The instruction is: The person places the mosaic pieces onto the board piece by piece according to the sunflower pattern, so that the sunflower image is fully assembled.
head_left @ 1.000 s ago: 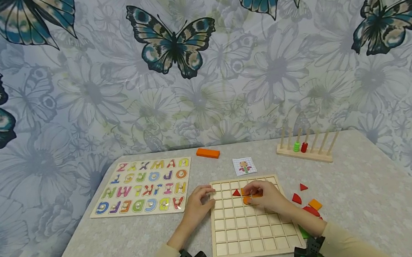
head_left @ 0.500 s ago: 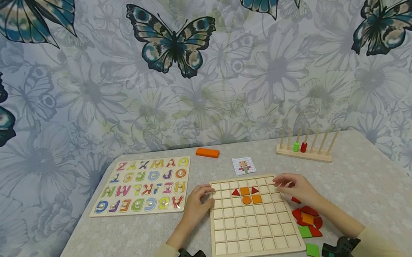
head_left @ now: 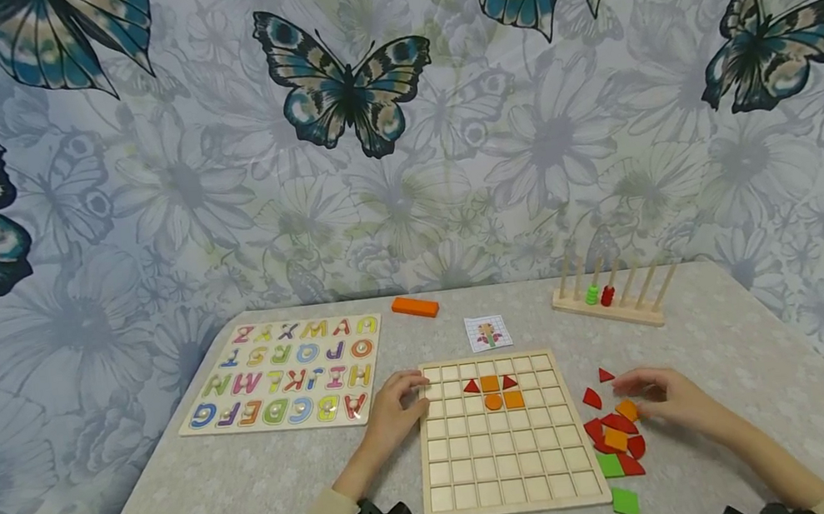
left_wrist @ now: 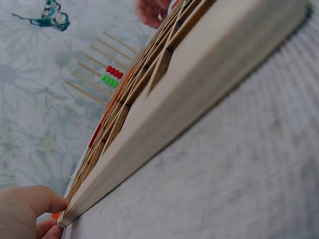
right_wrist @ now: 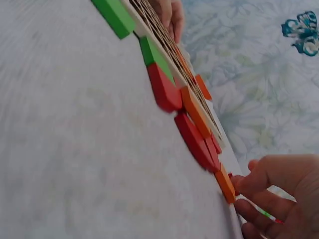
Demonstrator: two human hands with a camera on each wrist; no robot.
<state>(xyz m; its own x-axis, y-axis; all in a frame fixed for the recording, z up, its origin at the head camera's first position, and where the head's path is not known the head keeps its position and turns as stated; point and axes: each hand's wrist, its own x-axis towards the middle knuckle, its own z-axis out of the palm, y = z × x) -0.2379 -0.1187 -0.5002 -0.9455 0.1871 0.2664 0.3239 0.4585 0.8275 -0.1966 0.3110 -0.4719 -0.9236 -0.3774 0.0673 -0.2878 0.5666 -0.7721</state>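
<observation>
The wooden grid board lies flat, with two red triangles, two orange squares and an orange circle in its upper cells. My left hand rests against the board's left edge, fingertips at its far corner, as the left wrist view also shows. To the right of the board my right hand reaches over the loose pieces with relaxed, slightly bent fingers. Its fingertips are right beside a loose orange piece. A loose red triangle lies just beyond them.
Red, orange and green pieces lie along the board's right side. Behind the board is a small pattern card. A letter puzzle lies left, an orange block at the back, and a peg stand back right.
My right hand has left the grid cells, passed the board's right edge and moved right to the loose pieces. A second red triangle shows in the grid where it was. The left hand stays put.
</observation>
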